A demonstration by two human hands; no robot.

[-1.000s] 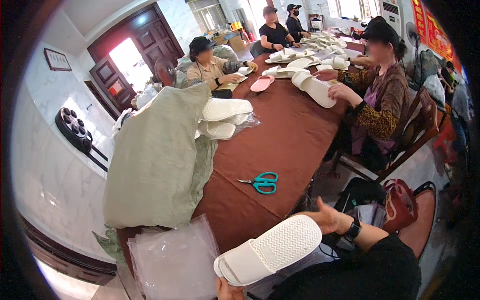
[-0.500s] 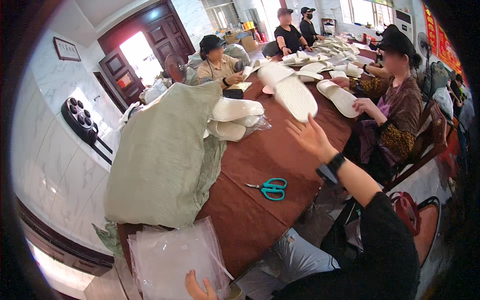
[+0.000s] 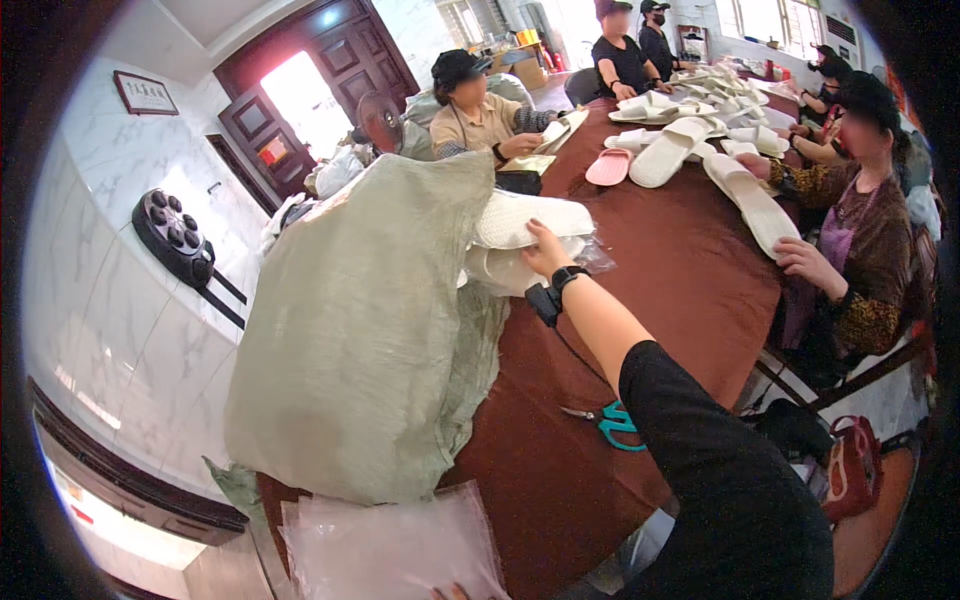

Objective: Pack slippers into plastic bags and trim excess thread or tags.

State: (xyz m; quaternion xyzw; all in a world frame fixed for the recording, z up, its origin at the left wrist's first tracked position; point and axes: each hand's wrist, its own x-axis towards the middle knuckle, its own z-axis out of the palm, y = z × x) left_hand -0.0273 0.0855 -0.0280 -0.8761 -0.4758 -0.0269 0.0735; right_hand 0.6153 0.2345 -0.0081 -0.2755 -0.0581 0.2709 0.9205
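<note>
Fingers of the right hand [image 3: 545, 250] are stretched forward and spread a little, their tips resting on the lower edge of a white foam slipper [image 3: 535, 218] at the upper middle of the frame; they touch it rather than close round it, and the thumb side is hidden behind the hand. A black watch [image 3: 568, 276] with a dangling strap sits on that wrist, and the black sleeve runs down to the lower right.

That slipper is a flat, oval sole with a fine dotted texture, its long axis lying nearly level, pointing left to right across the frame. It lies on top of more white slippers [image 3: 510, 268] partly wrapped in crinkled clear plastic, all spilling from the mouth of a large pale green woven sack [image 3: 370, 330] that slumps in soft folds over the left side of the tabletop [image 3: 700, 270], which is covered in smooth reddish-brown cloth.

Only the fingertips of the left hand [image 3: 450, 592] show at the bottom edge, touching a stack of glossy clear plastic bags [image 3: 390, 545]; how far they are opened cannot be told.

Teal-handled scissors [image 3: 615, 425] lie on the cloth just left of the right sleeve.
</note>
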